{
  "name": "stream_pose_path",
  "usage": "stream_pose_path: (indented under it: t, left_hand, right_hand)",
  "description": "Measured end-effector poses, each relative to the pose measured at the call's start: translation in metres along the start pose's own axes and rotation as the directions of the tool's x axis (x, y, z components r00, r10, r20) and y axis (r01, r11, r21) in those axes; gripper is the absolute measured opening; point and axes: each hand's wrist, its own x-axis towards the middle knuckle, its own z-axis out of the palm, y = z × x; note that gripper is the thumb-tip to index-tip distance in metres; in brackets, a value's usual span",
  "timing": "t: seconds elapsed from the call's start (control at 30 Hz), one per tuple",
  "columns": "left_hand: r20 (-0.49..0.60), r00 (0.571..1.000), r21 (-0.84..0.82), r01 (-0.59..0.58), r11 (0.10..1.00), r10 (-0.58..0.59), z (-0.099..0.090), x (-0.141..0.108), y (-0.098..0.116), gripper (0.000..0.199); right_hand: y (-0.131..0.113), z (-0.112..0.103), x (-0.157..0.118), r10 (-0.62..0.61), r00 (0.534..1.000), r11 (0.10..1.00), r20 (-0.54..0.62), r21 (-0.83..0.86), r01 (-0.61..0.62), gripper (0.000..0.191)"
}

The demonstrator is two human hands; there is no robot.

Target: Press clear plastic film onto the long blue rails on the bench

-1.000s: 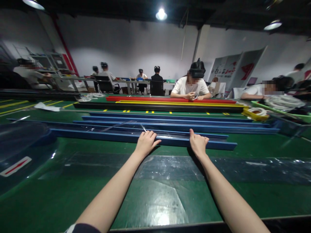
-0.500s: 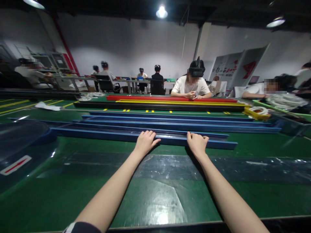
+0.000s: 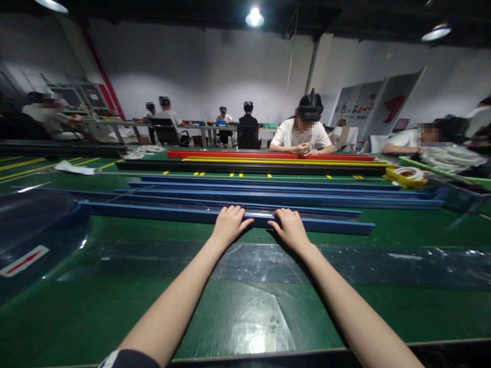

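fingers [image 3: 236,209] of the left hand [image 3: 229,224] and of the right hand [image 3: 290,227] bend over the near wall of a long, blue, plastic-looking channel [image 3: 259,221], both hands touching it. it lies right under the fingers and runs sideways, its long axis crossing both forearms and dropping slightly toward the right. neither hand is nearer to it, but its right end is much closer to the right fingers than its left end is to the left ones.

both hands are palm down, the forearms slanting inward, the thumbs pointing toward each other along the near side. whether fingers and thumbs clamp the wall or only rest on it, i cannot tell.

beyond the fingers, near and roughly parallel, lie more long blue channels [image 3: 291,196]. nearer than the fingers, a wide, clear plastic strip [image 3: 264,263] lies across the green table [image 3: 238,317], beneath the forearms.
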Motion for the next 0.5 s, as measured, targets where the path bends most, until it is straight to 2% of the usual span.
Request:
stream_pose_path:
  t: [0.2,0.5]
  left_hand:
    - [0.002,1.000,-0.006,0.004,1.000,-0.004,0.0008,0.0001,-0.0004,0.041]
    - [0.018,1.000,-0.013,0.012,1.000,-0.012,0.0010,0.0010,-0.0008,0.041]
  right_hand:
    - [0.0025,0.0026,0.0005,0.008,1.000,1.000,0.024,0.001,-0.008,0.015]
    - [0.0018,0.0024,0.0027,0.038,0.998,0.999,0.048,-0.015,-0.038,0.014]
